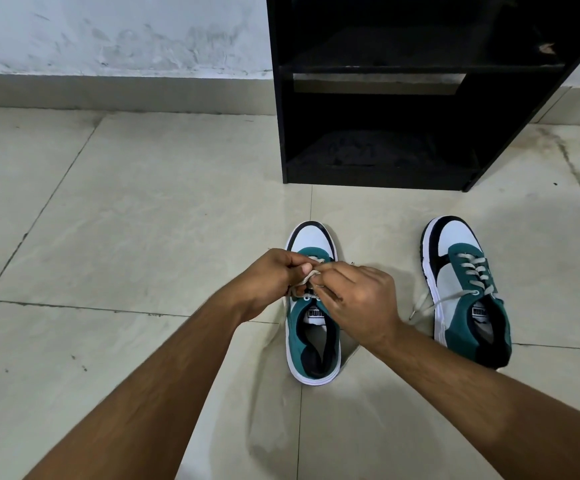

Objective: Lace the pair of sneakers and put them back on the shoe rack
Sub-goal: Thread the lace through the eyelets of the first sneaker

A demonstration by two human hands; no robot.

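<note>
Two bare forearms reach in from the bottom edge over the pale glossy tiled floor [136, 209]. The left hand [268, 275] and the right hand [358, 296] meet over the middle of the nearer teal, white and black low-top sneaker [313, 344], which stands on the floor with its toe pointing away. Both hands are closed, each pinching part of the grey flat shoelace [311, 274] between thumb and fingertips, just above the tongue. To the right, well apart, stands the matching second sneaker [468, 292], laced, with one loose grey lace end [434, 303] trailing onto the floor. Beyond both shoes, the black wooden open-shelved shoe rack [378, 98] stands against the scuffed whitish wall [108, 32].
</note>
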